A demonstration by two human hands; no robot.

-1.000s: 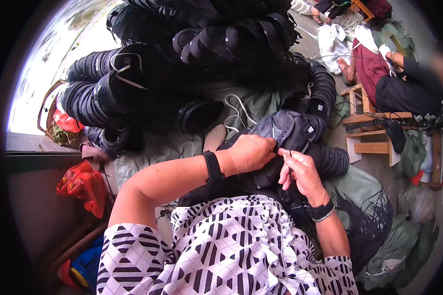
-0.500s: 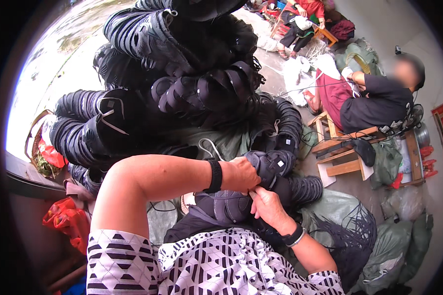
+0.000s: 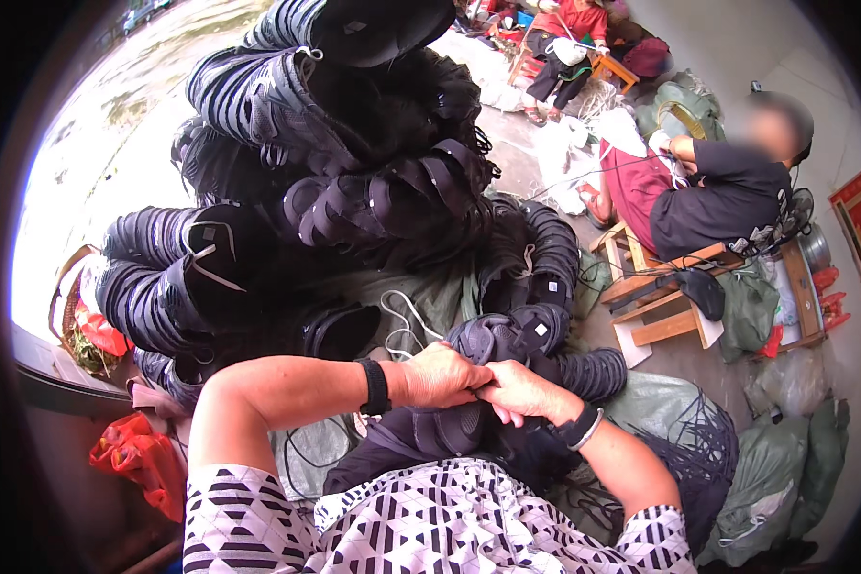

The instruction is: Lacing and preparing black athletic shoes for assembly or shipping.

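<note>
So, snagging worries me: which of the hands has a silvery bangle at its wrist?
The right hand: a silvery bangle sits beside its black wristband. The left hand has only a dark wristband.

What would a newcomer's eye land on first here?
Probably the big heap of black shoe uppers, stacked in nested rows from upper middle to left. Then the wearer's hands, left hand and right hand, fingers together above a dark grey upper just below centre. The bright red bag at lower left and the seated co-worker at right also stand out.
</note>
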